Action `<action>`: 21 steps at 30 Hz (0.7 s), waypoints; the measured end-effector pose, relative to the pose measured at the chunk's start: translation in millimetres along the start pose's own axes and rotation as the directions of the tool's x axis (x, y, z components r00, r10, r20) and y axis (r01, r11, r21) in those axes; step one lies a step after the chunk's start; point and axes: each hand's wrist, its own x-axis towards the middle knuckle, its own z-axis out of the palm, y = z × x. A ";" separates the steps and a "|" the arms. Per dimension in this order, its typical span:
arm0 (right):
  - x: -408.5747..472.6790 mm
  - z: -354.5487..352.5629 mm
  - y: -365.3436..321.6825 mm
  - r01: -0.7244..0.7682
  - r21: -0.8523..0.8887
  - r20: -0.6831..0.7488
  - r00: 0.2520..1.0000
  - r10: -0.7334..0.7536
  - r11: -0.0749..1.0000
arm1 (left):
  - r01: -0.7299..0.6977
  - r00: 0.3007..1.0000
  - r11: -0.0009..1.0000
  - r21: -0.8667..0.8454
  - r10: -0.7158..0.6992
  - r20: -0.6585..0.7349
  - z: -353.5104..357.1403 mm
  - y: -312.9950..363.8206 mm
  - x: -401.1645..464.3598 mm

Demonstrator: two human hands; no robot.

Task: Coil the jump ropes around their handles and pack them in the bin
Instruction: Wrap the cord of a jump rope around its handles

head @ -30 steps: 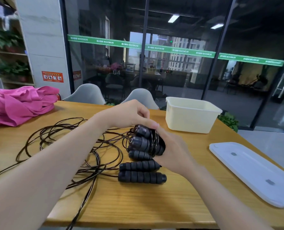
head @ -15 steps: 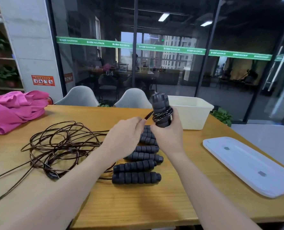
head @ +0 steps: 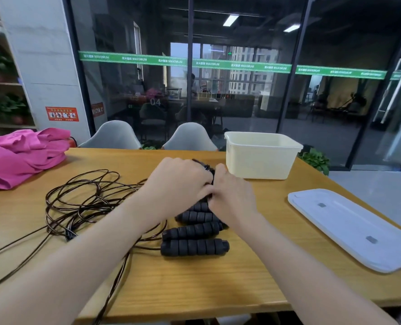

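Note:
Several black ribbed jump-rope handles (head: 194, 247) lie side by side on the wooden table (head: 194, 282). Their dark brown ropes (head: 82, 202) sprawl in loose loops to the left. My left hand (head: 178, 184) and my right hand (head: 230, 195) meet over the far end of the handle row, both curled around a handle bundle (head: 206, 168) wound with rope, which they mostly hide. The cream plastic bin (head: 260, 156) stands just behind and to the right of my hands, its inside hidden from here.
A white bin lid (head: 354, 228) lies flat at the right of the table. A pink cloth (head: 21, 153) is heaped at the far left. Two grey chairs (head: 190, 137) stand behind the table, before a glass wall.
My right hand lowered the wound handle bundle from upright above the table down to the handle row. My left hand came over it and now grips it too.

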 end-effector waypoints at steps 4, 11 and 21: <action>-4.7 -7.3 4.1 0.226 -0.028 0.132 0.966 -0.220 0.974 | 0.033 0.999 0.950 -0.310 -0.030 0.016 -1.3 -30.6 12.6; -18.6 -11.8 9.1 0.401 0.275 0.130 0.885 -0.447 0.874 | 0.194 0.931 0.744 -0.640 0.065 0.358 -0.6 -50.5 29.5; -17.0 -30.1 8.4 0.089 0.864 -0.108 0.994 0.010 0.496 | 0.310 0.951 0.550 -0.776 -0.174 0.256 31.6 -45.7 5.0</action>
